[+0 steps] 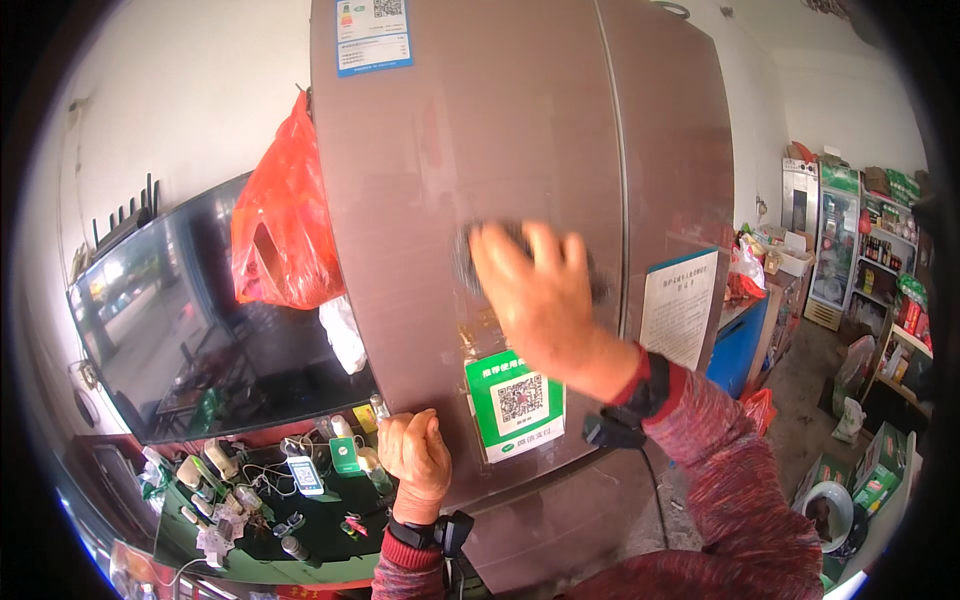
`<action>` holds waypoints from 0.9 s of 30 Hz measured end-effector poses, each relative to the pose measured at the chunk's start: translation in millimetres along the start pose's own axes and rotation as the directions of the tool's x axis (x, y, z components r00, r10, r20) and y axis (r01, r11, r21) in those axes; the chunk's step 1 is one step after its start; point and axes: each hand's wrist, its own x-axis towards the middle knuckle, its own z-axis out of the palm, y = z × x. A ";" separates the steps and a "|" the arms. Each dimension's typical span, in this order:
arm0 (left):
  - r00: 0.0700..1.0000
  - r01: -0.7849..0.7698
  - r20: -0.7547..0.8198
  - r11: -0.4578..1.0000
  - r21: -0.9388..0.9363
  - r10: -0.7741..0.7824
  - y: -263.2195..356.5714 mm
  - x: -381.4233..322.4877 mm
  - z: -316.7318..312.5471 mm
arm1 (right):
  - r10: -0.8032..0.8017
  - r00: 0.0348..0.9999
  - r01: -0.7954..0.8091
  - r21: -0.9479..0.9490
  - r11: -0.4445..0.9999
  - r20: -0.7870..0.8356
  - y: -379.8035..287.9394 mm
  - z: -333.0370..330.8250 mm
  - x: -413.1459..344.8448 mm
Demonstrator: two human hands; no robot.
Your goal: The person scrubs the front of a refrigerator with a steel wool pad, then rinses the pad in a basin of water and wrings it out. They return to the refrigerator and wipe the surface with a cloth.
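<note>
A brown, glossy refrigerator (420, 150) with an energy label stands before me. My right hand (536, 300) is pressed against its door, fingers bent over a dark scrubbing pad (466, 259). Motion blurs the pad, so its material is unclear. Just below, a green and white QR-code sign (517, 409) is stuck to the door, with brownish tape residue (480, 334) above it. My left hand (416, 457) is curled into a loose fist beside the refrigerator's lower left edge. Nothing shows in it. Both wrists wear black straps with small devices.
On the left, a red plastic bag (285, 217) hangs before a large television (217, 322). A cluttered dark table (337, 529) holds a phone-like QR display (305, 475), cables and bottles. A printed notice (679, 304) is on the right door. A glass-door cooler (831, 247) stands farther right.
</note>
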 end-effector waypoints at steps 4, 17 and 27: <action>1.000 -0.001 0.004 1.000 0.010 0.001 -1.2 -1.5 0.6 | 0.125 0.982 -0.129 0.018 0.992 0.139 3.1 6.5 7.5; 1.000 -0.015 0.016 1.000 -0.020 0.016 -3.1 -3.7 -2.4 | 0.040 0.995 -0.043 0.030 0.999 0.094 -9.5 -1.2 12.0; 1.000 0.015 0.018 1.000 -0.018 -0.015 0.5 -4.5 -1.5 | 0.003 0.980 -0.024 0.102 0.994 0.198 -17.1 14.5 -19.1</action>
